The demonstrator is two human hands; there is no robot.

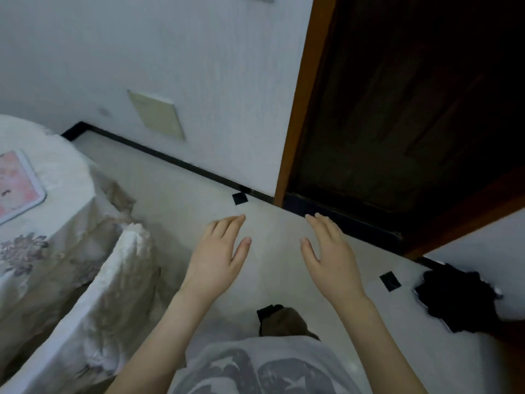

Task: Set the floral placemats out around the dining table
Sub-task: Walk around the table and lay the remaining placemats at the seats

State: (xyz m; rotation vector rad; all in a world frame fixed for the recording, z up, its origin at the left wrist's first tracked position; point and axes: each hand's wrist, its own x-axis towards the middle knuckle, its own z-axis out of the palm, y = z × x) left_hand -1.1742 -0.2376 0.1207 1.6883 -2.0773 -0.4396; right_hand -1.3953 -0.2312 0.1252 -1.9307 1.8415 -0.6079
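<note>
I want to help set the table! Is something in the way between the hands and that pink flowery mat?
Yes. A covered chair stands between the empty left hand and the floral placemat lying on the table. The right hand is empty too, farther away.

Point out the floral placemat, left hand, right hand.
floral placemat (pixel 17 184), head view, pink printed face.
left hand (pixel 218 260), head view, back of hand.
right hand (pixel 331 260), head view, back of hand.

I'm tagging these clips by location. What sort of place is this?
Probably a home dining room: a round table under a white embroidered tablecloth with a pink floral placemat on it, a white-covered chair and a dark wooden door.
</note>
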